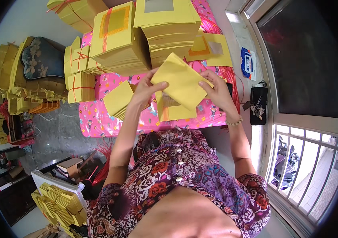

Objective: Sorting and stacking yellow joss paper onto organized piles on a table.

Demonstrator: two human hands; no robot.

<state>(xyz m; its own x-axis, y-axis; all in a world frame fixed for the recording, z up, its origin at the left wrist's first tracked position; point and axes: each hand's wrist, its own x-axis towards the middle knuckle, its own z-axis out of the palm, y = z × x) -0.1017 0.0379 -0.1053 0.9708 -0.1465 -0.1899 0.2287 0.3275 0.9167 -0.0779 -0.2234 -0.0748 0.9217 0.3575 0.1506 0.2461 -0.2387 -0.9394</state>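
Yellow paper (179, 81), held above the pink-covered counter (97, 126), is pinched between thumb and fingers of both left hand (147, 89) and right hand (219, 88). I judge it partly folded; layered pieces (115, 99) just left of the hands look done, flat-sheet stacks (167, 39) beyond them seem pending.

Blue-white packet (248, 63) near barred window (307, 170)

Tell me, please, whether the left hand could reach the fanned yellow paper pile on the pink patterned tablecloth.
Probably yes: the pile lies near the left hand with nothing visibly between, though that hand would have to release the square yellow paper first.
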